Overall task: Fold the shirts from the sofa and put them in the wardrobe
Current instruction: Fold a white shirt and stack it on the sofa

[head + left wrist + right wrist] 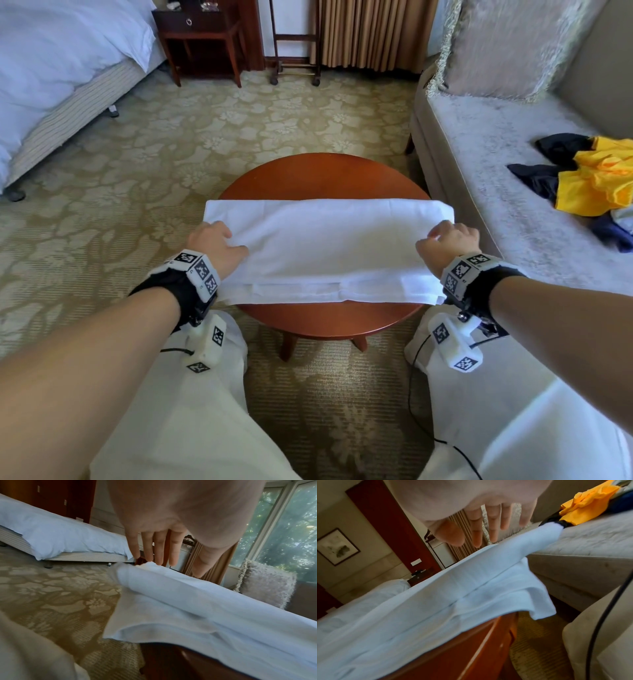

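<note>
A white shirt point(329, 246) lies folded into a long band across the round wooden table point(318, 171). My left hand point(214, 240) rests on its left end and my right hand point(448, 236) on its right end. In the left wrist view the left hand point(163, 555) has straight fingers, with tips touching the top fold of the shirt point(188, 601). In the right wrist view the right hand point(479, 534) is spread flat just over the shirt point(436, 595). A heap of yellow and dark shirts point(596, 178) lies on the sofa point(496, 171) to the right.
A cushion point(507, 44) leans at the sofa's far end. A bed point(51, 68) stands at the left, with a dark nightstand point(202, 31) and a wheeled rack point(294, 51) at the back. Patterned carpet point(205, 137) surrounds the table. My knees flank its near edge.
</note>
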Tool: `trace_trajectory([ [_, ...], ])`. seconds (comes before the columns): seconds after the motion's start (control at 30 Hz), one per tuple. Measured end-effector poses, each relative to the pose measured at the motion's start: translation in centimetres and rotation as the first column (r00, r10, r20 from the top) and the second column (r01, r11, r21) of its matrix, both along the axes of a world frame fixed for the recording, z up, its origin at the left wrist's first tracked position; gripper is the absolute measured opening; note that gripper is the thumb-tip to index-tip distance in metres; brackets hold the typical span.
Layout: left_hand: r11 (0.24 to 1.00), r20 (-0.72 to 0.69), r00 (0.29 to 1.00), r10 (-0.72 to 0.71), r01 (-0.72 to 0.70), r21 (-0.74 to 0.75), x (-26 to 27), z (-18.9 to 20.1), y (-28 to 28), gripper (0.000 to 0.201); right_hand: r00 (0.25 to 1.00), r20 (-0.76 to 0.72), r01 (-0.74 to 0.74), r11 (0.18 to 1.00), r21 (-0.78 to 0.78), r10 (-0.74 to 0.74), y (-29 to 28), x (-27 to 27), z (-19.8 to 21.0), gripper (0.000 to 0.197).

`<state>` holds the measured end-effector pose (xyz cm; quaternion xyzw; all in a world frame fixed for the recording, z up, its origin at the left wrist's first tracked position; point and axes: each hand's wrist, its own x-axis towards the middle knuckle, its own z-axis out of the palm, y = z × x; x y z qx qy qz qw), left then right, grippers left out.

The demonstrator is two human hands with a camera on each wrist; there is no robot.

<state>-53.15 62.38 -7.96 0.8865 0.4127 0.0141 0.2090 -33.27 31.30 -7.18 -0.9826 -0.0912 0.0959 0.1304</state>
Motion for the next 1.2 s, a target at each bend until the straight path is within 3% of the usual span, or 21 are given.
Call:
trace_trajectory([
  [0.13, 0.989, -0.18, 0.98, -0.09, 0.067, -0.129, 2.5, -1.9, -1.2, 0.095, 0.976, -0.187, -0.144, 0.978, -0.154, 0.114, 1.9, -0.5, -2.4, 0.088],
  [0.27, 0.988, -0.368, 0.922, -0.12, 0.077, -0.131, 3.7, -3.2, -0.8, 0.105, 0.95, -0.275, -0.222, 0.942, -0.25, 0.15, 2.6, -0.5, -4.8, 0.107],
  [0.6, 0.978, -0.387, 0.915, -0.113, 0.034, -0.205, 8.4, -2.0, 3.3, 0.104, 0.949, -0.256, -0.25, 0.933, -0.26, 0.183, 7.4, 4.3, -4.9, 0.106],
  [0.73, 0.987, -0.306, 0.946, -0.103, 0.061, -0.146, 9.6, -1.6, 2.6, 0.114, 0.967, -0.204, -0.169, 0.985, -0.048, 0.155, 8.0, 5.9, -3.0, 0.083],
  [0.8, 0.979, -0.145, 0.972, -0.184, 0.169, -0.112, 9.9, -1.5, 1.1, 0.092, 0.988, -0.112, -0.095, 0.992, 0.086, 0.105, 7.1, 6.0, -1.8, 0.06],
  [0.87, 0.957, 0.031, 0.964, -0.265, 0.266, -0.115, 9.9, -1.3, -0.8, 0.059, 0.993, -0.066, -0.087, 0.99, 0.11, 0.094, 6.0, 5.3, -0.6, 0.04],
  [0.93, 0.931, 0.065, 0.934, -0.351, 0.355, -0.084, 9.7, -1.2, -2.6, 0.035, 0.988, -0.074, -0.131, 0.99, 0.041, 0.134, 4.8, 4.3, -0.1, 0.024],
  [1.0, 0.903, 0.039, 0.904, -0.425, 0.427, -0.057, 9.6, -1.3, -3.9, 0.02, 0.979, -0.077, -0.19, 0.981, -0.025, 0.188, 3.9, 3.5, -0.3, 0.023],
  [1.2, 0.921, 0.092, 0.925, -0.369, 0.377, -0.095, 8.9, -1.4, -4.6, 0.017, 0.986, -0.07, -0.155, 0.987, -0.036, 0.152, 3.5, 3.2, -0.8, 0.017],
])
